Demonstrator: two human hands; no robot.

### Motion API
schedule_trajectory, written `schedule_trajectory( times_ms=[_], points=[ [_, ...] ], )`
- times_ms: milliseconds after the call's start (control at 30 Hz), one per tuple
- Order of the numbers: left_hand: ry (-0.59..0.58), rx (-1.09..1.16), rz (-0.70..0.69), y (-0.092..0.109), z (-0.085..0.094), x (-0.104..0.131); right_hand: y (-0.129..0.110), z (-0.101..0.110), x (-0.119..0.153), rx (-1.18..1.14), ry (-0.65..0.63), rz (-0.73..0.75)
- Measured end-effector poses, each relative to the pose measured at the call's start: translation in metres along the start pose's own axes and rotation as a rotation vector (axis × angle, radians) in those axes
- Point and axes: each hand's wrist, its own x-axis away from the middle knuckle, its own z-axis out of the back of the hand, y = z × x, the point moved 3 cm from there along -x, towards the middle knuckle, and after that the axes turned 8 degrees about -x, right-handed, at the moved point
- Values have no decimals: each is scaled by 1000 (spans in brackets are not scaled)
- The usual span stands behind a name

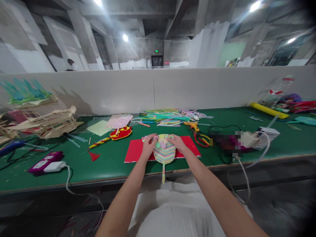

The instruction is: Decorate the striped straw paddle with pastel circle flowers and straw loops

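The left hand (149, 145) and right hand (177, 143), fingers curled in, hold a striped fan (164, 156) over a red board (134, 151); its long axis runs front-to-back, handle (163, 175) overhanging the desk (108, 166) edge toward the person, with open room leftward.

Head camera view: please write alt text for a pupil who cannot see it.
A person's left hand and right hand touch the upper part of a round, striped craft fan over a red board on a green table. Colourful strips lie beyond, with a red-and-yellow piece to the left.
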Motion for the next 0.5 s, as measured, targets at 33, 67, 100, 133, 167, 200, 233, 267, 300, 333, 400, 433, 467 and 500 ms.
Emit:
schedule_trajectory(
  times_ms=[33, 67, 100, 133, 167, 200, 233, 267, 300, 333, 400, 433, 467, 500],
  points=[
    [4, 18, 27, -1, 0, 0, 0, 0, 0, -3, 8, 1],
    [12, 41, 53, -3, 0, 0, 0, 0, 0, -4, 15, 2],
    [22, 64, 76, -5, 0, 0, 1, 0, -1, -2, 23, 3],
    [36, 84, 91, -7, 0, 0, 1, 1, -1, 1, 30, 5],
    [50, 97, 101, -8, 0, 0, 1, 1, -1, 4, 35, 7],
    [62, 105, 104, -10, 0, 0, 2, 1, -1, 4, 37, 8],
    [70, 109, 105, -11, 1, 0, 2, 1, -1, 1, 36, 9],
    [74, 109, 104, -12, 1, 0, 2, 1, -2, -4, 34, 8],
    [72, 100, 100, -11, 1, 0, 2, 1, -2, -9, 33, 9],
    [68, 83, 93, -11, 1, 0, 2, 1, -2, -13, 32, 11],
    [55, 32, 71, -9, 2, 0, 2, 1, -1, -17, 32, 15],
    [49, 7, 59, -8, 2, 0, 2, 1, -1, -17, 28, 14],
    [45, -15, 47, -8, 2, 0, 2, 1, -1, -15, 21, 10],
    [43, -34, 36, -7, 2, 0, 2, 1, -1, -11, 11, 3]
  ],
)
